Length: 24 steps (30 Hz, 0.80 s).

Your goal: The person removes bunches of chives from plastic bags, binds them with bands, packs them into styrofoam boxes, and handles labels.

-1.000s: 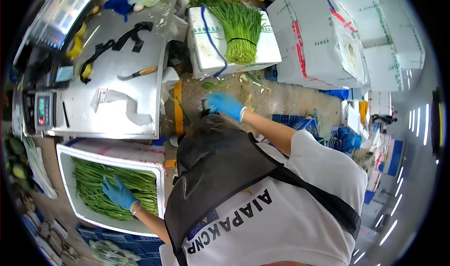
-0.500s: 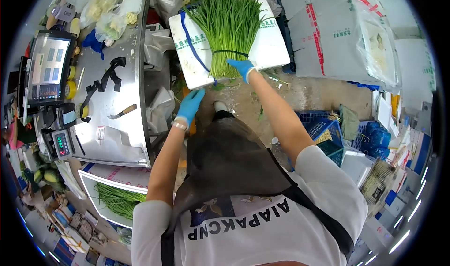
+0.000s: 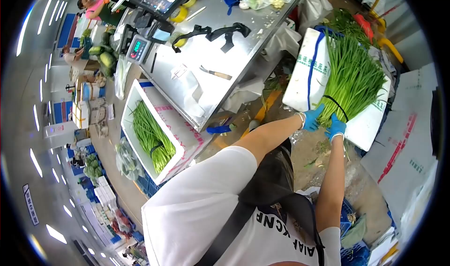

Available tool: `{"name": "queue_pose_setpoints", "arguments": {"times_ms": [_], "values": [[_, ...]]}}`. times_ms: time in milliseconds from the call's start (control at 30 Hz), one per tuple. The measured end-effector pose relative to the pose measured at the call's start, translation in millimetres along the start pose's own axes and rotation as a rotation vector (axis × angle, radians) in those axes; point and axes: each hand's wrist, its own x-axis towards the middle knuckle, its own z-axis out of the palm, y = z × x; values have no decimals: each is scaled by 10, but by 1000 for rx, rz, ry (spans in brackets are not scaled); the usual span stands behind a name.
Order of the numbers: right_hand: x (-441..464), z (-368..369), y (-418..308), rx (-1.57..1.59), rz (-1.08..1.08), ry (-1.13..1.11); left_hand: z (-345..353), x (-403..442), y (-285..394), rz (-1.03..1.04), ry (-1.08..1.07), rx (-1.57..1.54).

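A large bundle of green chives lies on a white foam box, its leaves fanning toward the far side. A dark band ties it near the pale stem ends. My left hand, in a blue glove, rests against the left side of the stems with its fingers stretched out. My right hand, gloved likewise, grips the near end of the bundle just below the band; part of its fingers is hidden by stems. A blue strap runs across the box.
Left stands a steel table bearing a knife, black strips and a scale. Below it, a white foam crate holds more chives. Large pale boxes stand right. Two people are far off at upper left.
My view has swung left, so the bundle now appears farther right. My left hand has come from beside the box to the stems. The right hand stays at the stem end.
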Motion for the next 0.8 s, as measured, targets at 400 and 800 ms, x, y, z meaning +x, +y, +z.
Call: {"name": "queue_pose_setpoints", "arguments": {"times_ms": [400, 800], "values": [[-369, -29, 190, -1097, -579, 47, -223, 332, -211, 137, -191, -281], [-1273, 122, 656, -498, -171, 155, -229, -130, -223, 128, -205, -139]]}}
